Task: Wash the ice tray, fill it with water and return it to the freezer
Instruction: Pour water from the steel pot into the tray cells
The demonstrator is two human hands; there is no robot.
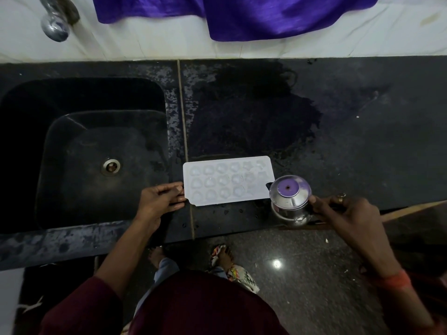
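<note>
Presently the ice tray (228, 180) lies flat on the wet counter (338, 141), left hand (159, 201) pinching its left end, the grip of the right hand (348, 213) closed on the steel jug (290, 199); a hasty pour would likely overflow the shallow cells.
</note>
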